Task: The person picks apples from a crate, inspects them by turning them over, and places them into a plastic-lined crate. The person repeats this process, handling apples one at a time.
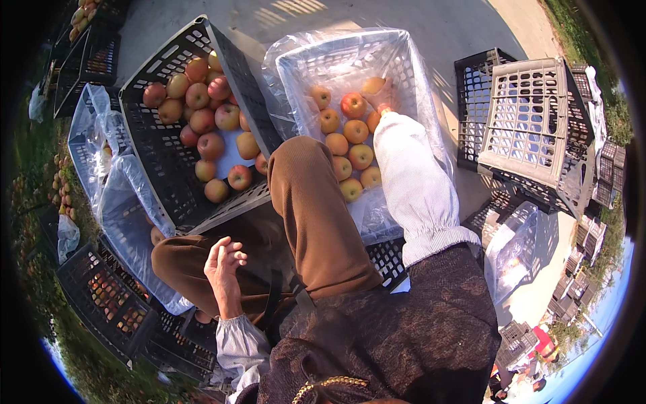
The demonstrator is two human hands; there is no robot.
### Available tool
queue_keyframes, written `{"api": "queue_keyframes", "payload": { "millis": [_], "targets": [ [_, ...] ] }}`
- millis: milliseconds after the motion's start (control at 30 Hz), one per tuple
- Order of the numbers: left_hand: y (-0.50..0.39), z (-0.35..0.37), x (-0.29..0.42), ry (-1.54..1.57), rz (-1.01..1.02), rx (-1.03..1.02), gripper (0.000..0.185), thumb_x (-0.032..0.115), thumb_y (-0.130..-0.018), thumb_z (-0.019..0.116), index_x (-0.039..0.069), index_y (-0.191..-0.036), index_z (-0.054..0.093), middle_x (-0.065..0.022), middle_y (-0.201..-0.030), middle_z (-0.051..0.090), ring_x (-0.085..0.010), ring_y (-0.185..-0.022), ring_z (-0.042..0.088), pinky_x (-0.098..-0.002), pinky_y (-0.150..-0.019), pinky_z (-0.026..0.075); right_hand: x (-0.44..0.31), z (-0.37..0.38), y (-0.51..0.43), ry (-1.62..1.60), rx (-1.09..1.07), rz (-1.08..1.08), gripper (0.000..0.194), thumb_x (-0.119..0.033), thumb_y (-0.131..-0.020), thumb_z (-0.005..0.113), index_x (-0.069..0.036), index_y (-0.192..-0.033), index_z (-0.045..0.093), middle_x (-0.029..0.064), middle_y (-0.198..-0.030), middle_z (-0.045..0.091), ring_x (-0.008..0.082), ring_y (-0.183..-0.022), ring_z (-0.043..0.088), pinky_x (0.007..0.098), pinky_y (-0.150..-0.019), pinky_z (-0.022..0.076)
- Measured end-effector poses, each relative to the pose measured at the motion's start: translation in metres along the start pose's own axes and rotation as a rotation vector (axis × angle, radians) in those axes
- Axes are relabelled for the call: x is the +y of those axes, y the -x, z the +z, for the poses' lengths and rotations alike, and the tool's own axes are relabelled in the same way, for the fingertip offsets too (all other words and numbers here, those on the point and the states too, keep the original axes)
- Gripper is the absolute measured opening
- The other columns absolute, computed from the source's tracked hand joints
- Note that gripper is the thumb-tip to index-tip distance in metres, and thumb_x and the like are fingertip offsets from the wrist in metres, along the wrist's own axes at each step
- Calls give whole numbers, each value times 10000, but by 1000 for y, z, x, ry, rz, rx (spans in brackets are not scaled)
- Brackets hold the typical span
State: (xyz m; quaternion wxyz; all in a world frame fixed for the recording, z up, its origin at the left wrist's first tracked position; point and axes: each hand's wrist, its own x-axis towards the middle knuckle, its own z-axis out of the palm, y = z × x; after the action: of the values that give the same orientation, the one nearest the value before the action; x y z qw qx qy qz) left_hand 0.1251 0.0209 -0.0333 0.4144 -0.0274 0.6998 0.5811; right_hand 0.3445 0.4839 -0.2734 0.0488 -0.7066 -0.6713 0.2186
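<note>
My right hand [387, 97] reaches into a plastic crate [348, 45] lined with clear film, its fingers against a yellowish apple [372, 85] that it appears to grip. Part of this hand is hard to make out against the film. Below and left of it, several apples [356, 131] lie in loose rows on the crate floor. My left hand [224, 265] hangs above my bent leg, holding nothing, with its fingers loosely curled and partly apart. Left of my raised knee, a tilted black crate [166, 202] holds many red and yellow apples [202, 108], with a pale sheet [229, 151] partly showing beneath them.
Stacked black and grey crates [525, 116] stand at the right, near a film-lined crate [509, 257]. More film-lined crates [118, 197] flank the left side. Crates of apples [108, 303] sit at lower left. People [545, 348] appear at the far lower right.
</note>
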Motion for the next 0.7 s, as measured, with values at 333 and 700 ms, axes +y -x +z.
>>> {"api": "queue_keyframes", "payload": {
  "millis": [333,700],
  "targets": [
    [-30,19,10,-35,-31,-7,258,164,-987,534,-18,-1159,594,-127,-942,690,-171,-707,655,-267,-627,516,20,57,-20,8,134,-315,877,-352,-665,808,-101,-1369,349,223,-1365,384,409,-1240,430,514,-1004,384],
    [-86,11,63,-20,180,-75,282,177,-997,517,-3,-1205,577,-114,-971,681,-131,-748,663,-234,-659,534,-26,-18,14,-579,-7,-232,205,33,-762,583,-34,-935,671,87,-999,677,176,-970,638,296,-876,489]
  ]
}}
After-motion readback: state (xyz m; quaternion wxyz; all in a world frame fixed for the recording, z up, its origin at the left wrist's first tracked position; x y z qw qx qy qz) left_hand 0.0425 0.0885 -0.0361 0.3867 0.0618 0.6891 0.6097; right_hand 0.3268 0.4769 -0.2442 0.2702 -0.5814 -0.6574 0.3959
